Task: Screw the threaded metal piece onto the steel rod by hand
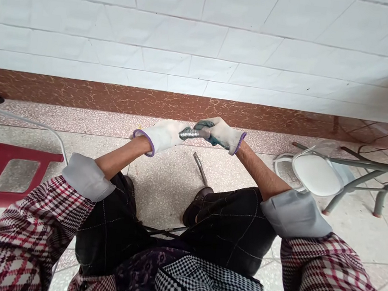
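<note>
Held between my hands in the head view is a short rod-like piece (192, 134) with shiny silver ridges, like wire wound in a coil. My left hand (170, 136), in a white work glove with a purple cuff, is closed at its left end. My right hand (221, 133), gloved the same with a grey-green palm, wraps round the duller right part. The gloves hide both ends of the piece. Below them, a thin greyish rod (200, 168) lies on the floor, its near end by my right shoe (197, 206).
A red plastic chair (35, 155) with a pale metal frame stands at left. On the right are a white round-seated stool (317, 173) and grey metal legs (361, 181). Ahead rises a white tiled wall (179, 31) above a reddish-brown skirting (80, 95).
</note>
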Action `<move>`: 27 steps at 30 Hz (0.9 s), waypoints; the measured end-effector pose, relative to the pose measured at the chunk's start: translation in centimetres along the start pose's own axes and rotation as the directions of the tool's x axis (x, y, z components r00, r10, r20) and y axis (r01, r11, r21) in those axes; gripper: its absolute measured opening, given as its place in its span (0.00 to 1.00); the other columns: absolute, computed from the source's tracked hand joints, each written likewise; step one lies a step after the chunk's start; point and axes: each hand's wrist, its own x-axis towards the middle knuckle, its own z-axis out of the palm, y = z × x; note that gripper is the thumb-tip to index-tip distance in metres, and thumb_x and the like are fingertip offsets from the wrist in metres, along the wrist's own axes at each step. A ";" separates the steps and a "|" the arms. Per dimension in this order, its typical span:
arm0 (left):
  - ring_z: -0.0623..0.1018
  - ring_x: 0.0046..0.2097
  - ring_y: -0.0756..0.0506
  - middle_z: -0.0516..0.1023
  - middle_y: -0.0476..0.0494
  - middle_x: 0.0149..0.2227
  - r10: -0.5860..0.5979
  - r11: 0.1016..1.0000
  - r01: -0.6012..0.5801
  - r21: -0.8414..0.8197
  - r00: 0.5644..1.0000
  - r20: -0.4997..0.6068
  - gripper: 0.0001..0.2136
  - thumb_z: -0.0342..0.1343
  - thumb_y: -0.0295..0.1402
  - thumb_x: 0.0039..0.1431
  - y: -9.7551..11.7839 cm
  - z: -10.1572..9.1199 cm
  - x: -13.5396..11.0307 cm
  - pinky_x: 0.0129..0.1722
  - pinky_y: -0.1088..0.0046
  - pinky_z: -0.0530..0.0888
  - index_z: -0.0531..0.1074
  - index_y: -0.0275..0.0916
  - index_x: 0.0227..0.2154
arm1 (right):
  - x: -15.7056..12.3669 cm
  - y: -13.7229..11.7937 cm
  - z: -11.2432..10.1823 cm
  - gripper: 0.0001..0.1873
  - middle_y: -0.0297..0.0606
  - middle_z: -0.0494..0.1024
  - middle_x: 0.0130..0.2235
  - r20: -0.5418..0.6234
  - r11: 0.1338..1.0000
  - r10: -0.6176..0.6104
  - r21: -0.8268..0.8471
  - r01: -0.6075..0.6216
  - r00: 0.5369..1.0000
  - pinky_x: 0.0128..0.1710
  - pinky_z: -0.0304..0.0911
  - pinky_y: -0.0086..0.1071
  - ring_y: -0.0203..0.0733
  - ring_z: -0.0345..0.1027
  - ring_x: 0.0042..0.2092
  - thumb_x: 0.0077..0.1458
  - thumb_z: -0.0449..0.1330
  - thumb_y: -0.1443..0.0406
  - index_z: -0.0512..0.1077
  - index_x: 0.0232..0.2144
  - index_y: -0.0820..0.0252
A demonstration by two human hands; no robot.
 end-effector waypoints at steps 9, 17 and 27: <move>0.56 0.18 0.52 0.60 0.59 0.20 0.011 0.888 -0.055 -0.457 0.995 -0.097 0.08 0.55 0.32 0.69 2.9 -0.9 -1.8 0.19 0.72 0.58 0.75 0.40 0.47 | 1.0 0.5 1.6 0.10 0.41 0.83 0.37 -0.018 0.991 -0.002 0.137 0.005 1.000 0.31 0.71 0.35 0.42 0.74 0.34 0.55 0.61 0.69 0.81 0.39 0.59; 0.65 0.19 0.54 0.70 0.54 0.22 0.018 0.854 -0.019 -0.520 1.000 -0.007 0.04 0.56 0.26 0.68 3.1 -0.2 0.5 0.20 0.75 0.67 0.72 0.40 0.36 | 0.5 -1.6 2.3 0.22 0.40 0.82 0.45 -0.155 0.925 -0.046 0.365 0.100 0.987 0.39 0.77 0.34 0.41 0.76 0.39 0.53 0.61 0.71 0.74 0.51 0.58; 0.62 0.22 0.53 0.68 0.53 0.24 -0.020 0.982 0.013 -0.190 0.999 -0.034 0.13 0.58 0.27 0.63 2.5 -1.3 0.5 0.23 0.72 0.64 0.76 0.39 0.51 | -1.0 -1.5 1.6 0.07 0.29 0.67 0.22 -0.124 0.965 0.048 0.261 -0.014 0.991 0.20 0.54 0.29 0.32 0.57 0.22 0.59 0.58 0.69 0.72 0.28 0.59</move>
